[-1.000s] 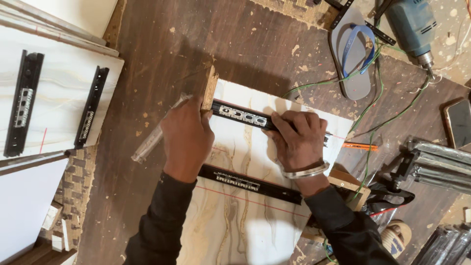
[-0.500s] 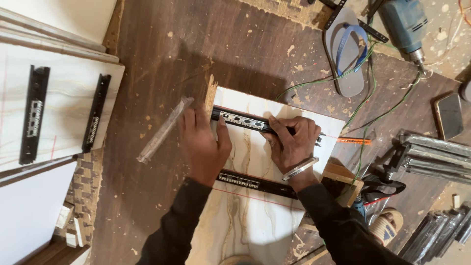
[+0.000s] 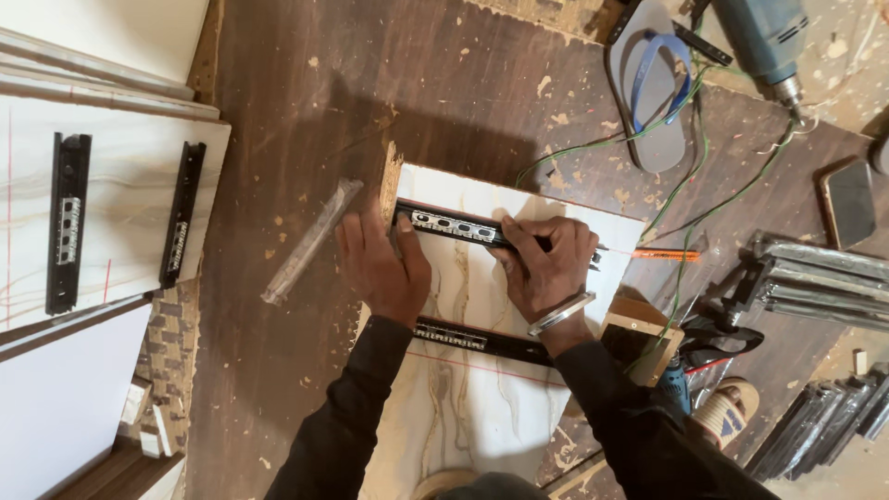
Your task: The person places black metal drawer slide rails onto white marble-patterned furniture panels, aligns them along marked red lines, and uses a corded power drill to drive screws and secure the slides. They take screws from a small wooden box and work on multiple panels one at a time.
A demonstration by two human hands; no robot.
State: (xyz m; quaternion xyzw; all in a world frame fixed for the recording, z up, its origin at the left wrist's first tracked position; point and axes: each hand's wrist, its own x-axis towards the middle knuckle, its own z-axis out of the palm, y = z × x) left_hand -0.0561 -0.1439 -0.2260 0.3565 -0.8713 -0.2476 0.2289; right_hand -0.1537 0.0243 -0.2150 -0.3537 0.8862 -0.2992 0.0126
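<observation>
A pale cream rectangular board with wavy tan and brown grain (image 3: 482, 389) is showing a thin red line across it, and two black metal drawer slides are lying on it: the upper black slide with silvery cut-outs (image 3: 454, 225) and the lower plain black slide (image 3: 477, 339). The dark brown wooden floor (image 3: 296, 111) is showing pale yellowish sawdust specks. Black sleeves are covering both arms, and a silver bangle (image 3: 559, 314) is shining at one wrist. An orange pencil (image 3: 665, 254) is lying beside the board. A grey sandal with blue straps (image 3: 648, 88) is sitting near thin green wires (image 3: 685, 185) and a teal-blue power drill (image 3: 761, 42).
</observation>
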